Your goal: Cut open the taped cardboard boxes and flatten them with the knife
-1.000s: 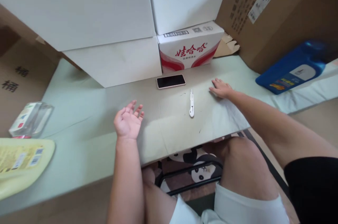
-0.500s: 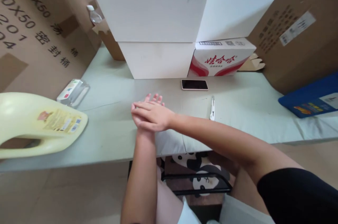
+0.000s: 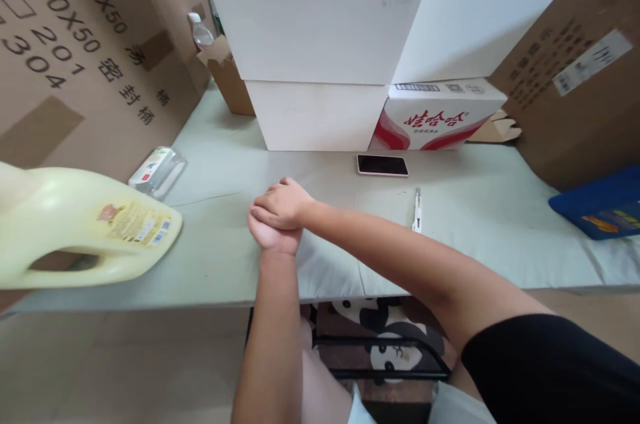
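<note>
Over the front part of the table, my right hand lies across my left hand, its fingers bent and wrapped around it. My left palm faces upward beneath, and the left fingers are mostly covered by the right hand. No object shows between the two hands. Beyond them to the right, a phone with a dark screen lies flat. A white utility knife rests nearer, to the right of my hands. To their left sits a pale yellow jug with a handle.
White boxes stand at the back, beside a red-and-white carton. Large brown cardboard boxes flank both sides. A clear plastic pack lies behind the jug. A blue container is at the right. The padded table's front edge runs below.
My right fingers have gone from flat and stretched to bent around my left hand. The left fingertips, seen before, are now hidden. The whole view has shifted slightly, moving things rightward.
</note>
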Motion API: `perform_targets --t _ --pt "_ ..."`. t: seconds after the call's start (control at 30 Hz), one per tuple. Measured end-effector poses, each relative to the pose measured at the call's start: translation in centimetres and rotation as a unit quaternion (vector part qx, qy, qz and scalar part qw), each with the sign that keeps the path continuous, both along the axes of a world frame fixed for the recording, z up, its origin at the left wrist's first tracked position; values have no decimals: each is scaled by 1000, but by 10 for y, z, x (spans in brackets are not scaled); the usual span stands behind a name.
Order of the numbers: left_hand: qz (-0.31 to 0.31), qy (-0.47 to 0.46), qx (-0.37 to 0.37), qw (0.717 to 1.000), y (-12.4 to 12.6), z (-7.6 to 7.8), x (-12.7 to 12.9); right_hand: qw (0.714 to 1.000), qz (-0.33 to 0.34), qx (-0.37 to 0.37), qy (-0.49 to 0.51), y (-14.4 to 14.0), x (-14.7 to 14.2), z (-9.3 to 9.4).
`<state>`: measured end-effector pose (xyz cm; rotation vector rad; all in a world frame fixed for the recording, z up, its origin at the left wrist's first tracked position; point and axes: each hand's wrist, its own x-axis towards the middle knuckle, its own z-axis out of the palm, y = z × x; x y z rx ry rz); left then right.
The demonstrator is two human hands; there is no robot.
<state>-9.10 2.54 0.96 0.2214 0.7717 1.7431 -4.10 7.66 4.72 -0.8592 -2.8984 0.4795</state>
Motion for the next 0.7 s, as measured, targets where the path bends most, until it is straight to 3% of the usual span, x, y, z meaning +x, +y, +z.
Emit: perform_targets --t 0.07,0.23,0.33,0.7 --pt "7 -20 -2 1000 -2 1 -4 999 -12 36 -37 12 1 2" --pt "61 33 -133 989 -6 -3 -17 993 -78 45 -80 49 -1 7" --pt "85 37 -152 984 -7 -11 -28 991 -91 50 -89 66 -11 8" --pt "76 -4 -156 985 -15 -17 -59 987 -157 -36 4 128 -103 1"
